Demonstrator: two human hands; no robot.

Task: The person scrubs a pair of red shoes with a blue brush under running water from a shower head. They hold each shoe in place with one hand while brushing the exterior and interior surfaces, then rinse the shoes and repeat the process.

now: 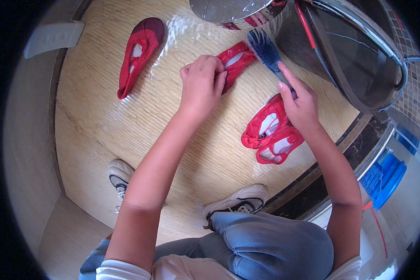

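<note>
Left hand [201,81] pinches small red fabric slipper [235,60] flat on wet ribbed floor [93,116]. Right hand [299,103] grips blue plastic scrub brush [266,49], bristles at slipper toe. Advice: hold heel firm, stroke short, away from fingers.

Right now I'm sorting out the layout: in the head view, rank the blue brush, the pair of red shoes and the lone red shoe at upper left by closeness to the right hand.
1. Blue brush: held in the right hand, bristles toward the top.
2. Pair of red shoes: just below that hand, on the wet floor.
3. Lone red shoe: far upper left, beyond the left hand.
</note>
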